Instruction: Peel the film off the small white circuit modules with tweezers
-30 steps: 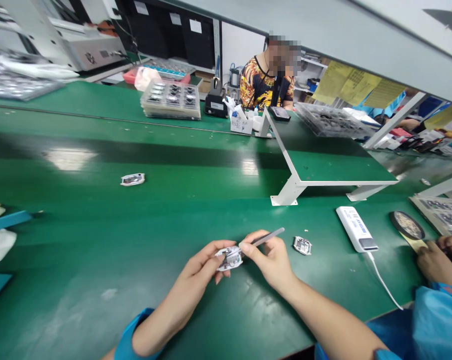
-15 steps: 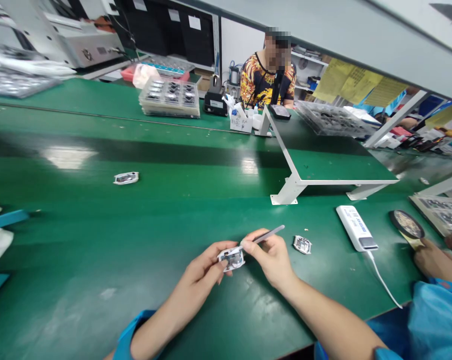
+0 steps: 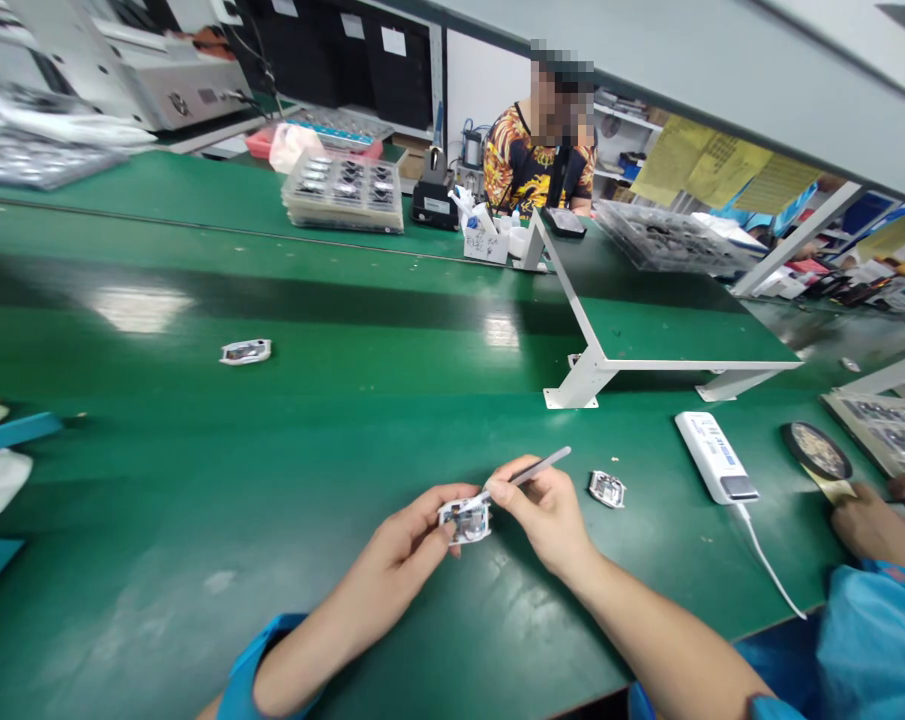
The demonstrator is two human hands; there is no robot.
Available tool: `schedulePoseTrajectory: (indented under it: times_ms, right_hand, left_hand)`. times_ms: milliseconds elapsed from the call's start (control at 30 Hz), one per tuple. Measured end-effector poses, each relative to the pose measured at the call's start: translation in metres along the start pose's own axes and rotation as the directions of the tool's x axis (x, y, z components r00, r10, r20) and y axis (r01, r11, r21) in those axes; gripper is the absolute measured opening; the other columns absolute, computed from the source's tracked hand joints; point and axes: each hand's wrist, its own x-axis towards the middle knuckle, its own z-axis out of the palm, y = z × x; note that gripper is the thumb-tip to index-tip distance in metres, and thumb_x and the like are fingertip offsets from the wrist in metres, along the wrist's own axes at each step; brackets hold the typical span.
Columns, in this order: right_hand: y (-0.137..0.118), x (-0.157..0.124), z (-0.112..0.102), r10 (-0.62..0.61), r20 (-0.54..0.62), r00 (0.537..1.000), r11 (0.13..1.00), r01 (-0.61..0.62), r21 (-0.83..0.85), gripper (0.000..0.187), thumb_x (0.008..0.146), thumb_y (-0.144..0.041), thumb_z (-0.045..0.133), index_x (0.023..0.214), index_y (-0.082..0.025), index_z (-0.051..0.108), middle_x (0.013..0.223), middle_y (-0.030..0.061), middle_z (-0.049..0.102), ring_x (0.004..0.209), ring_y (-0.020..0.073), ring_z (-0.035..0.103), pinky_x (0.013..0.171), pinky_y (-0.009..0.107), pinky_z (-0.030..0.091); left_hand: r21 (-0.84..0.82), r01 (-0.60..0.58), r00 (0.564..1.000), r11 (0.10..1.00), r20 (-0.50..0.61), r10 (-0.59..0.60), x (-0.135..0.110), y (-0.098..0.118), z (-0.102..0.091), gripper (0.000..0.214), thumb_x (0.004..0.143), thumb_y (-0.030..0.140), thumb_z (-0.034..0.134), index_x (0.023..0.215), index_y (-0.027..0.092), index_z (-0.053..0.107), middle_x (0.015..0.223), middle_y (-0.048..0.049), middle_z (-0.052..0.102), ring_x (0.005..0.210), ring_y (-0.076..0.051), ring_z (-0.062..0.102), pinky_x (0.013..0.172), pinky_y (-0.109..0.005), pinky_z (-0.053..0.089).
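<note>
My left hand [image 3: 411, 535] pinches a small white-framed watch housing [image 3: 471, 523] with electronic parts inside, thumb on its near left edge. Between the fingertips of my right hand [image 3: 540, 508] is a slim grey hand tool [image 3: 534, 468] with a flat upper end; its exact kind is unclear. The tool's lower tip lies over the upper part of the held housing. A similar watch housing [image 3: 608, 489] rests on the green table, to the right of my right hand. Farther off at left lies another watch housing [image 3: 246, 351].
A low white-legged stand [image 3: 692, 335] stands ahead on the right, partly hiding another small white piece [image 3: 574, 360]. A white corded device [image 3: 714, 455] lies near a co-worker's hand [image 3: 868, 520] and a round dark dish [image 3: 818, 450]. Stacked clear trays [image 3: 343, 195] sit at the back.
The tool's tip has moved a little farther over the housing in my left hand. The distant housing at left has shifted slightly leftward, and a white piece shows more beside the stand's leg.
</note>
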Motion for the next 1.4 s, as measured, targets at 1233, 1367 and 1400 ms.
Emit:
schedulePoseTrajectory:
  times_ms: [1233, 1367, 1400]
  right_hand:
    - [0.002, -0.004, 0.0, -0.088, -0.057, 0.995, 0.994, 0.083, -0.075, 0.015, 0.077, -0.029, 0.07, 0.084, -0.016, 0.069, 0.082, 0.0051, 0.071, 0.077, 0.0167, 0.067, 0.074, 0.028, 0.052]
    - [0.003, -0.006, 0.002, -0.113, -0.02, 0.993, 0.992, 0.112, -0.06, 0.012, 0.077, -0.028, 0.07, 0.082, -0.016, 0.068, 0.081, 0.0047, 0.071, 0.075, 0.0161, 0.066, 0.071, 0.027, 0.053]
    - [0.003, -0.006, 0.003, -0.112, -0.015, 0.994, 0.992, 0.111, -0.053, 0.013, 0.077, -0.028, 0.07, 0.081, -0.016, 0.068, 0.079, 0.0046, 0.071, 0.074, 0.016, 0.066, 0.07, 0.027, 0.053]
  left_hand:
    - [-0.352, 0.076, 0.994, 0.933, -0.043, -0.098, -0.003, 0.007, 0.001, 0.038, 0.081, 0.042, 0.051, 0.105, 0.013, 0.055, 0.083, -0.0029, 0.056, 0.068, -0.006, 0.053, 0.057, -0.015, 0.042]
    - [-0.332, 0.063, 0.995, 0.941, -0.055, -0.086, -0.004, 0.006, 0.003, 0.038, 0.08, 0.045, 0.052, 0.101, 0.014, 0.056, 0.082, -0.0031, 0.059, 0.067, -0.006, 0.054, 0.058, -0.015, 0.041]
    - [-0.324, 0.058, 0.995, 0.944, -0.059, -0.082, -0.004, 0.006, 0.004, 0.038, 0.08, 0.045, 0.052, 0.101, 0.014, 0.056, 0.081, -0.003, 0.059, 0.067, -0.006, 0.054, 0.058, -0.015, 0.041]
